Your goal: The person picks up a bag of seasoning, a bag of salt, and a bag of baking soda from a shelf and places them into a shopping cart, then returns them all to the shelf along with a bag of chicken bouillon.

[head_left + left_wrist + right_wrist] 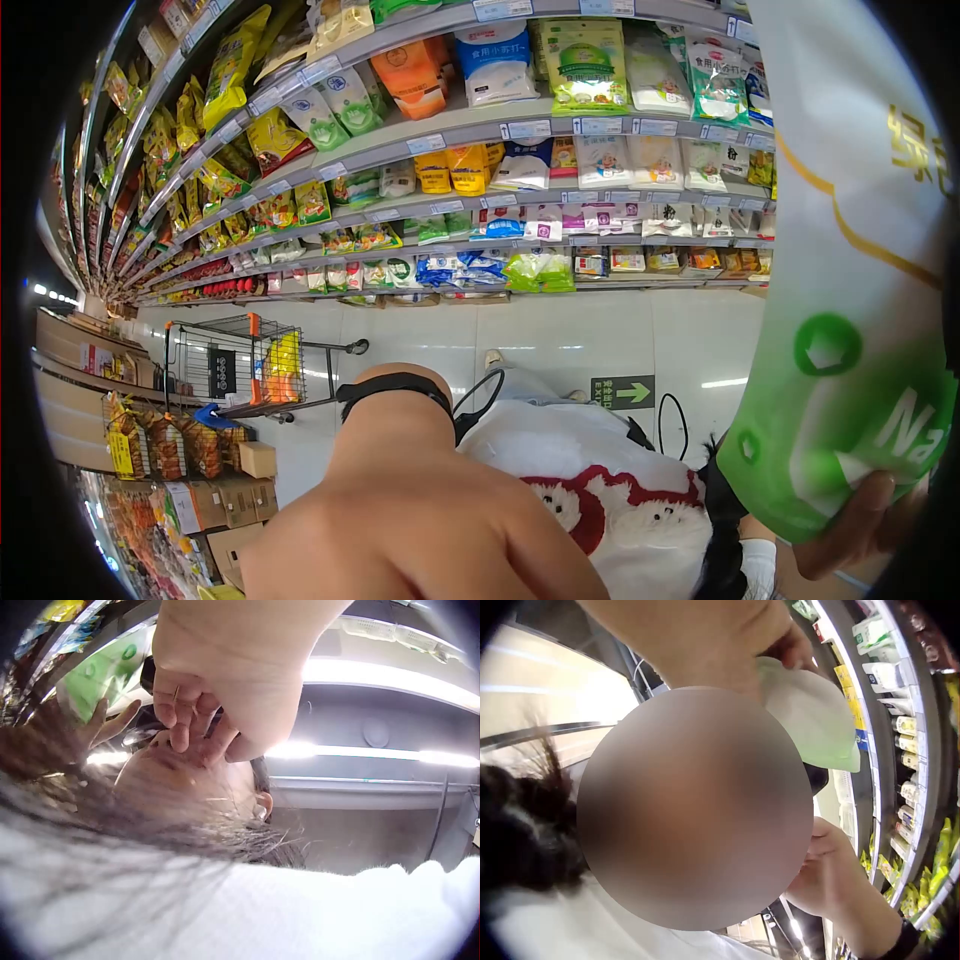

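Note:
In the head view, a green and white plastic bag [840, 390] marked "Na" stands large and close at the right. My right hand [858, 528] grips its lower end, the thumb on the printed front and the other fingers mostly hidden behind it. The same bag [814, 712] appears in the right wrist view, held by the right hand [739, 645]. My left hand [430, 520], with a black band at its wrist, is raised close to the camera. In the left wrist view, the left hand [225, 682] has its loosely bent fingertips at the face, holding nothing.
Curved supermarket shelves [400, 130] full of bagged goods run across the front and left. A wire shopping cart [240, 365] with a yellow package stands on the tiled floor [560, 330]. Stacked cartons [225, 505] are at the lower left. A green exit sign [622, 391] marks the floor.

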Demonstrator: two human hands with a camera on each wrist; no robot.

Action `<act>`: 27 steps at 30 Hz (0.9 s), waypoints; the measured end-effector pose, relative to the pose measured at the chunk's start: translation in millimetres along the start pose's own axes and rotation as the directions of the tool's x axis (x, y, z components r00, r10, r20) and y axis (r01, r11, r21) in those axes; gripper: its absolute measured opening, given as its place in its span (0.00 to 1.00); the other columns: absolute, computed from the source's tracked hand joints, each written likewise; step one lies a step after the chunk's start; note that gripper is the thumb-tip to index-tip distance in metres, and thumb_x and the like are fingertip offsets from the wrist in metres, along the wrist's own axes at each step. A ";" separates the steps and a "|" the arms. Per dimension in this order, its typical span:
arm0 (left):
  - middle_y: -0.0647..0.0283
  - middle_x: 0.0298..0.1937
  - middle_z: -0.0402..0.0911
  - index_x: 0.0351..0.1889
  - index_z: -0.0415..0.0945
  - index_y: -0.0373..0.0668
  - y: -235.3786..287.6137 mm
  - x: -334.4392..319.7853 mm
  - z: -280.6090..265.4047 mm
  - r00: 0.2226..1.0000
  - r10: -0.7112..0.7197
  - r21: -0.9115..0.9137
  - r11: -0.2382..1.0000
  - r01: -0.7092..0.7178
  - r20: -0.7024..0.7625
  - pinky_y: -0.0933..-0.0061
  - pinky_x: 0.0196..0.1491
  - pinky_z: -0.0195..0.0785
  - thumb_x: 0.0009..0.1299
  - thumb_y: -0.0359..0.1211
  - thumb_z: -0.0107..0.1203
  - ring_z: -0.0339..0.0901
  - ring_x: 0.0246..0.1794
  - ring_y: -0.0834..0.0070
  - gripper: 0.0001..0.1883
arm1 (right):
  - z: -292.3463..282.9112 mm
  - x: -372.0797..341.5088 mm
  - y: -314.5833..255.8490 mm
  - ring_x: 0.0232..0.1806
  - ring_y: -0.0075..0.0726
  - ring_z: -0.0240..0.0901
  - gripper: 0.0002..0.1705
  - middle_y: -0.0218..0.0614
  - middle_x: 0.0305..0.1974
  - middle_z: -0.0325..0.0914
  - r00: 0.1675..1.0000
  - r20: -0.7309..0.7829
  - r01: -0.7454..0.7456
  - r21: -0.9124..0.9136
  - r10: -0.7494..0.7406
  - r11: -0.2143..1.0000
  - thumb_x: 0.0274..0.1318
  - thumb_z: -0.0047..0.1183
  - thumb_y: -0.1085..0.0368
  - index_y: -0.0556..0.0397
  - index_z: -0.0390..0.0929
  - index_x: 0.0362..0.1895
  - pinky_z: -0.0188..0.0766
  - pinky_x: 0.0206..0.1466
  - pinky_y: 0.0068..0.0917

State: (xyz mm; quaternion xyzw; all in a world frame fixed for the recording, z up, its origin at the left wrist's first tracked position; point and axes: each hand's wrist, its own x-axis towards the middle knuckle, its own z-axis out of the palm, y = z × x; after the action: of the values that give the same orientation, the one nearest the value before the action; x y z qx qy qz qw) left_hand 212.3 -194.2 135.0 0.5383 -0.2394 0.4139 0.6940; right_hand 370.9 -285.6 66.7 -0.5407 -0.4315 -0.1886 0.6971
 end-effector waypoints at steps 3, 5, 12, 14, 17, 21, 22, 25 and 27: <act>0.54 0.20 0.65 0.15 0.63 0.37 2.0 -7.0 -20.8 0.912 0.093 -0.252 0.968 0.012 0.399 0.60 0.29 0.63 0.63 0.35 0.45 0.64 0.19 0.58 0.15 | 8.0 -1.1 5.5 0.47 0.53 0.67 0.32 0.61 0.54 0.56 1.000 -0.017 -0.021 0.046 0.022 0.999 0.43 0.42 0.76 0.63 0.51 0.57 0.70 0.46 0.46; 0.65 0.21 0.74 0.11 0.67 0.41 14.0 14.2 11.2 0.981 -0.188 -0.010 0.982 0.189 0.042 0.84 0.15 0.53 0.58 0.19 0.44 0.68 0.17 0.79 0.14 | 14.7 -0.4 4.9 0.47 0.53 0.67 0.32 0.61 0.55 0.56 0.999 -0.035 -0.038 0.083 0.041 0.996 0.43 0.42 0.76 0.63 0.51 0.57 0.70 0.46 0.46; 0.65 0.19 0.72 0.11 0.66 0.42 -17.2 5.0 6.4 0.936 0.311 -0.023 0.950 -0.311 0.165 0.84 0.15 0.53 0.58 0.19 0.44 0.67 0.16 0.79 0.14 | 27.5 -5.0 2.1 0.47 0.53 0.67 0.32 0.60 0.55 0.56 0.988 -0.068 -0.123 0.180 0.137 0.976 0.44 0.42 0.76 0.63 0.51 0.58 0.70 0.46 0.46; 0.64 0.19 0.72 0.11 0.66 0.42 -17.1 2.9 7.4 0.932 0.343 -0.009 0.939 -0.344 0.122 0.84 0.15 0.53 0.58 0.20 0.45 0.67 0.16 0.79 0.14 | 30.3 -6.6 -2.4 0.47 0.53 0.67 0.32 0.60 0.55 0.56 0.983 -0.060 -0.159 0.199 0.174 0.967 0.44 0.42 0.76 0.63 0.51 0.58 0.70 0.46 0.46; 0.64 0.19 0.72 0.11 0.67 0.42 -15.8 2.0 5.4 0.932 0.337 -0.010 0.941 -0.338 0.135 0.84 0.15 0.54 0.59 0.21 0.45 0.67 0.16 0.79 0.14 | 34.7 -6.4 -4.6 0.47 0.53 0.67 0.32 0.60 0.55 0.55 0.976 -0.060 -0.190 0.230 0.209 0.954 0.44 0.42 0.75 0.63 0.51 0.58 0.70 0.46 0.46; 0.64 0.20 0.73 0.12 0.68 0.41 -11.7 1.8 3.7 0.947 0.279 0.005 0.959 -0.284 0.159 0.84 0.15 0.54 0.60 0.22 0.45 0.67 0.16 0.78 0.13 | 38.8 1.7 0.8 0.47 0.53 0.67 0.32 0.60 0.56 0.55 0.972 -0.070 -0.195 0.278 0.222 0.941 0.44 0.42 0.75 0.63 0.51 0.58 0.70 0.46 0.46; 0.63 0.21 0.73 0.13 0.68 0.41 -11.1 1.7 4.7 0.957 0.254 0.028 0.965 -0.260 0.139 0.83 0.15 0.54 0.60 0.22 0.45 0.68 0.16 0.77 0.13 | 39.3 4.8 2.2 0.47 0.53 0.67 0.32 0.60 0.56 0.55 0.972 -0.069 -0.196 0.288 0.224 0.937 0.44 0.42 0.75 0.63 0.51 0.58 0.70 0.46 0.46; 0.61 0.22 0.73 0.13 0.68 0.40 -9.4 4.1 15.2 0.976 0.209 0.060 0.975 -0.212 0.063 0.82 0.15 0.55 0.60 0.23 0.45 0.68 0.17 0.76 0.13 | 47.1 19.5 8.3 0.47 0.53 0.67 0.32 0.59 0.56 0.55 0.973 -0.089 -0.169 0.349 0.212 0.922 0.44 0.42 0.75 0.63 0.51 0.58 0.70 0.46 0.46; 0.59 0.22 0.73 0.13 0.68 0.40 -7.4 8.3 14.9 0.984 0.178 0.074 0.981 -0.178 0.008 0.81 0.16 0.55 0.61 0.23 0.45 0.68 0.17 0.75 0.13 | 56.8 28.6 11.3 0.48 0.53 0.67 0.32 0.59 0.56 0.55 0.971 -0.114 -0.148 0.404 0.210 0.903 0.44 0.42 0.75 0.63 0.51 0.58 0.70 0.46 0.47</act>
State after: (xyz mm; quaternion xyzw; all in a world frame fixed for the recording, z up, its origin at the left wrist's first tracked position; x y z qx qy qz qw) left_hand 224.8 -206.3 142.0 0.5406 -0.2715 0.4824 0.6335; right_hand 372.5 -223.8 85.5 -0.4112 -0.3537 -0.0747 0.8368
